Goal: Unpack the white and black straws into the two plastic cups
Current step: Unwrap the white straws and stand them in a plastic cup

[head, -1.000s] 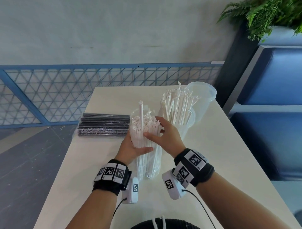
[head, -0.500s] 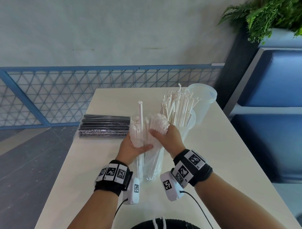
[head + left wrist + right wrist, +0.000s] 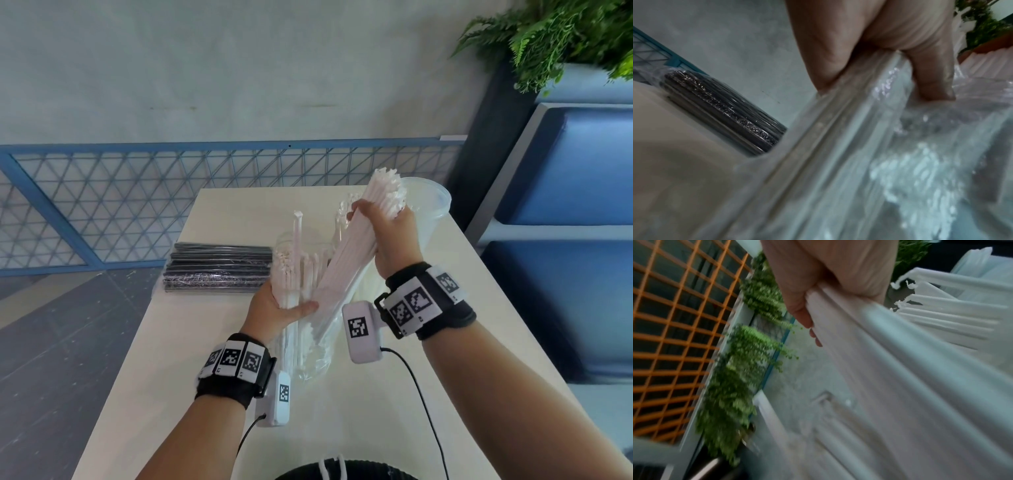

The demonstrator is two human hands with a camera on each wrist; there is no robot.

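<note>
My left hand (image 3: pixel 274 305) grips a clear plastic bag (image 3: pixel 308 349) of white straws (image 3: pixel 291 270) standing upright on the table; its fingers (image 3: pixel 875 48) curl round the bag's film. My right hand (image 3: pixel 387 233) grips a bundle of white straws (image 3: pixel 352 246), tilted up to the right, its lower end still in the bag. In the right wrist view the bundle (image 3: pixel 900 369) runs under my fingers (image 3: pixel 807 288). A clear plastic cup (image 3: pixel 428 212) stands behind my right hand; a second cup holding white straws (image 3: pixel 342 212) is mostly hidden. A pack of black straws (image 3: pixel 219 267) lies at the left.
The cream table (image 3: pixel 376 411) has bare surface in front of the bag. Its left edge drops to a dark floor (image 3: pixel 51 342). A blue mesh fence (image 3: pixel 137 195) runs behind. Blue cushioned seats (image 3: pixel 565 205) and a plant (image 3: pixel 565 31) stand at the right.
My right hand has closed on a bundle of white straws and pulled it up and to the right, partly out of the bag. The left hand kept its grip on the bag.
</note>
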